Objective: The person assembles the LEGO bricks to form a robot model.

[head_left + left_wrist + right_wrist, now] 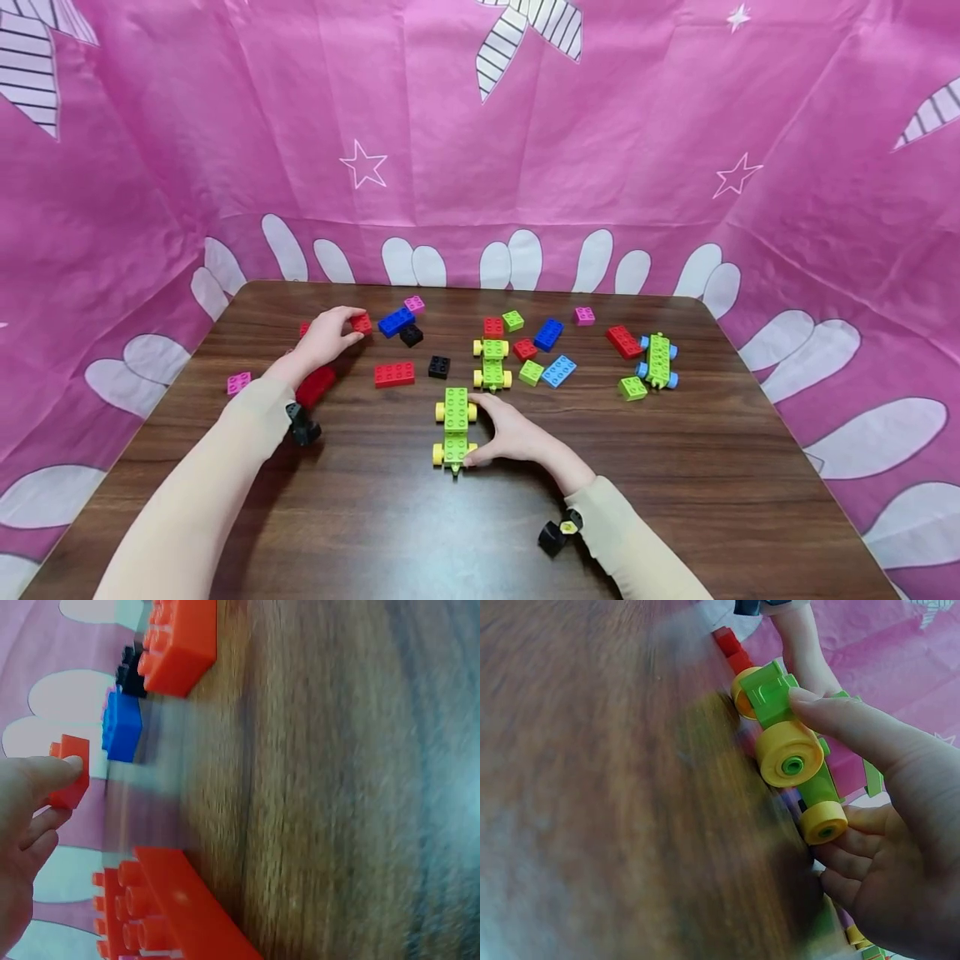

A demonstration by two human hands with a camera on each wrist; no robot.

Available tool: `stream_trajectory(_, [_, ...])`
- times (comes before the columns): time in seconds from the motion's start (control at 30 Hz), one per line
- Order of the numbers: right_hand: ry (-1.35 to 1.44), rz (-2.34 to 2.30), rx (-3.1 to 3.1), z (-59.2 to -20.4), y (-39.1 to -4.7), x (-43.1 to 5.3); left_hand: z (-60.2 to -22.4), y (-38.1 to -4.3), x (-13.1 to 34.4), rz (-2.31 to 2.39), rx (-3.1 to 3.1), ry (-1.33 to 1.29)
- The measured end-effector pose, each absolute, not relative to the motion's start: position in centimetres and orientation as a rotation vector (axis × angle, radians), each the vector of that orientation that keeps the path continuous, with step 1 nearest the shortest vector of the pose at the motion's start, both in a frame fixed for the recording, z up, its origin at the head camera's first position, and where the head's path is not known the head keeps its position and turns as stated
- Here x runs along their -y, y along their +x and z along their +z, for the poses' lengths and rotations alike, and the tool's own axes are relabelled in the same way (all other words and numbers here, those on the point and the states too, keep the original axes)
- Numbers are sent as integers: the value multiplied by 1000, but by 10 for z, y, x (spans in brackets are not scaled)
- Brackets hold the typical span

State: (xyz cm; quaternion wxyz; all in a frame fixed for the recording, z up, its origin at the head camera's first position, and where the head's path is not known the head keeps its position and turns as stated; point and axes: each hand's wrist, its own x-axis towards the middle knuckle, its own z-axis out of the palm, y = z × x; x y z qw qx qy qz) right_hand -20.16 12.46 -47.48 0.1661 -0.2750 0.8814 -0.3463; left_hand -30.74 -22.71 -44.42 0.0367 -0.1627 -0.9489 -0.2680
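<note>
My left hand (324,335) pinches a small red building brick (75,784) between thumb and fingers at the far left of the table; the left wrist view shows the brick held in front of the fingertips. In the middle, my right hand (512,429) grips a green toy car base (456,448) with yellow wheels. The thumb is at its near end and the fingers are at its far end. A yellow wheel (789,754) faces the palm in the right wrist view. Just beyond stands another green car base (492,367) with yellow wheels.
A long red brick (394,374), a black brick (439,367) and a blue brick (397,322) lie between the hands. Red bricks (315,385) sit under the left forearm. Farther right are a light blue brick (558,371) and a green base with blue wheels (658,362).
</note>
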Motion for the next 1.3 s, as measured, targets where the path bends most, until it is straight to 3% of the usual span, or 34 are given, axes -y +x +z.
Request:
stream_trajectory(0.97, [-880, -953, -2559, -468, -202, -124, -427, -251, 164, -1007, 2863, -720])
stream_trajectory(1.3, [-854, -1249, -2574, -465, -201, -123, -427, -239, 148, -1027, 2818, -807])
